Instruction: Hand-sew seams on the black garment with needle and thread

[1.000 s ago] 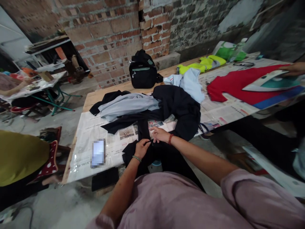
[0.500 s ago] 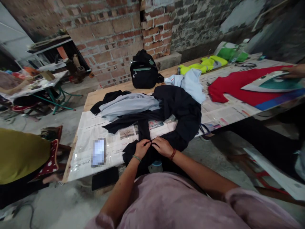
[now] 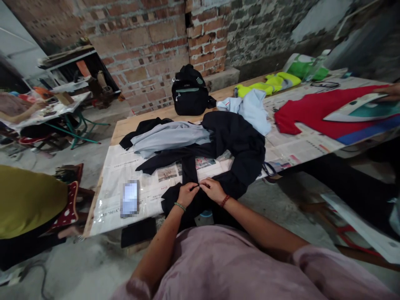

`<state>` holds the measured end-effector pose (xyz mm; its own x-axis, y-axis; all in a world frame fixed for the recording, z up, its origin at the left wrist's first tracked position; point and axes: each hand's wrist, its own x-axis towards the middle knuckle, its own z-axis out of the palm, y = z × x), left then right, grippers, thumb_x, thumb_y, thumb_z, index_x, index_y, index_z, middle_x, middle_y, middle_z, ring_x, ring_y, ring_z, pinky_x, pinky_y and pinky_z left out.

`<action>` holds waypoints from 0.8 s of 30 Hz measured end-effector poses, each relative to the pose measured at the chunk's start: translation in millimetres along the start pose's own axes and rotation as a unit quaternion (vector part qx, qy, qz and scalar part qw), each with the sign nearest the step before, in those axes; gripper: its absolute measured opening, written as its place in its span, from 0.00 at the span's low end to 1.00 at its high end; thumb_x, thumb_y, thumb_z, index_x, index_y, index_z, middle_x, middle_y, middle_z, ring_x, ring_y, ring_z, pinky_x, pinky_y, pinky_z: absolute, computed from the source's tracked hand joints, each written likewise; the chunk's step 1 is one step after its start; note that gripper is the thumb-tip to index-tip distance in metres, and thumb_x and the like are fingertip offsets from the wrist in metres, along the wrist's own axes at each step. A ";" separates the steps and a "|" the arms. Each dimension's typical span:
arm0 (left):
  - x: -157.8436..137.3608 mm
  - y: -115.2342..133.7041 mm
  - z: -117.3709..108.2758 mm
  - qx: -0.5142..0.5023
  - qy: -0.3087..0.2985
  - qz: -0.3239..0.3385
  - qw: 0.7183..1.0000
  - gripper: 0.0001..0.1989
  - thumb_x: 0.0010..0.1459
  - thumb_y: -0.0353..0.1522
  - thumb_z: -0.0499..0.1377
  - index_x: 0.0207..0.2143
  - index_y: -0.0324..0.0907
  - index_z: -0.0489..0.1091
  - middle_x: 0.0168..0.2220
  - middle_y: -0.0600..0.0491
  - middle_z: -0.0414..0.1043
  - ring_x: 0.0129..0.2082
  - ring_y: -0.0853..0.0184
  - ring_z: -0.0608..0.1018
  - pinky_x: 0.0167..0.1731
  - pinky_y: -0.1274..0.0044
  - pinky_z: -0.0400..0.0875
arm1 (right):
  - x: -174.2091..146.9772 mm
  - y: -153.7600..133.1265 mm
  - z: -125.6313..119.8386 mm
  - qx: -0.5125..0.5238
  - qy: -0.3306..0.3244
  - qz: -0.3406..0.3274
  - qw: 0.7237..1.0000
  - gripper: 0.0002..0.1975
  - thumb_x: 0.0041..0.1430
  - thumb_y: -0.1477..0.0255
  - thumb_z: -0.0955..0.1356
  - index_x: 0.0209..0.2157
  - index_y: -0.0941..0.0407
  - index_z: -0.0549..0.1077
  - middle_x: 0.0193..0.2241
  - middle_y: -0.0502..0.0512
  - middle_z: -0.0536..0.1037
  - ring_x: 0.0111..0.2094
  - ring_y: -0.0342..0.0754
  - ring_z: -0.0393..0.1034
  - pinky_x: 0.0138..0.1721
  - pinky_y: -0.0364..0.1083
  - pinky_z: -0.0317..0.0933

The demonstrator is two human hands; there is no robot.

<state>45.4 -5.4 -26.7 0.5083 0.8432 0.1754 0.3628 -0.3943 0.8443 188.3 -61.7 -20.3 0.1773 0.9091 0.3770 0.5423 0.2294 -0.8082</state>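
Note:
A black garment (image 3: 242, 160) with a grey lining (image 3: 171, 135) lies bunched over the newspaper-covered table (image 3: 108, 179), its lower part hanging at the front edge. My left hand (image 3: 188, 195) pinches the dark cloth there, thumb against fingers. Close beside it, my right hand (image 3: 214, 191) is closed on the same cloth, the fingertips of both hands almost meeting. Whatever small detail sits between the fingertips is too small to make out. A phone (image 3: 130, 198) with a blurred screen rests left of my hands.
Behind the garment stand a black backpack (image 3: 190, 91) and a light blue cloth (image 3: 250, 109). At right, another person's hand (image 3: 392, 91) holds an iron (image 3: 359, 109) on a red garment (image 3: 300, 109). A yellow-green garment (image 3: 271, 84) lies farther back. A person in olive (image 3: 29, 202) sits at left.
The other person's iron has shifted slightly right over the red garment. My hands keep their pinch on the black cloth, nearly still.

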 end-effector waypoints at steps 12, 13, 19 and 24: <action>-0.1 3.3 -0.8 0.002 -0.008 0.009 1.000 0.06 0.48 0.31 0.57 0.30 0.41 0.73 0.29 0.53 0.74 0.31 0.69 0.74 0.35 0.77 0.69 | 1.1 -2.0 -1.9 0.015 -0.029 0.024 0.999 0.06 0.51 0.74 0.62 0.26 0.56 0.70 0.24 0.51 0.71 0.25 0.41 0.65 0.29 0.42 0.60; 0.0 3.3 -0.8 0.004 -0.008 0.009 1.000 0.06 0.48 0.31 0.57 0.30 0.40 0.73 0.29 0.53 0.74 0.31 0.70 0.74 0.35 0.77 0.69 | 0.7 -2.2 -1.6 0.024 -0.031 0.046 0.998 0.06 0.51 0.73 0.62 0.26 0.56 0.70 0.23 0.50 0.71 0.22 0.40 0.64 0.27 0.41 0.59; 0.8 3.4 -0.3 0.013 -0.006 0.004 1.000 0.06 0.49 0.31 0.57 0.30 0.40 0.72 0.29 0.53 0.73 0.31 0.69 0.74 0.35 0.77 0.68 | -2.6 -5.8 1.3 0.024 0.013 0.051 0.998 0.07 0.53 0.72 0.60 0.27 0.56 0.68 0.21 0.49 0.69 0.23 0.41 0.64 0.30 0.41 0.59; 1.3 4.5 -0.9 0.023 -0.021 0.015 0.999 0.06 0.50 0.30 0.56 0.30 0.41 0.72 0.29 0.54 0.73 0.30 0.70 0.73 0.35 0.78 0.68 | 0.6 -6.4 5.7 -0.003 0.019 -0.008 1.000 0.05 0.53 0.73 0.59 0.27 0.56 0.64 0.25 0.53 0.70 0.29 0.44 0.64 0.33 0.43 0.59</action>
<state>47.0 -5.7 -22.2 0.5518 0.8146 0.1788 0.3813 -0.4371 0.8146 180.2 -60.7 -17.5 0.2004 0.8914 0.4065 0.5497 0.2412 -0.7998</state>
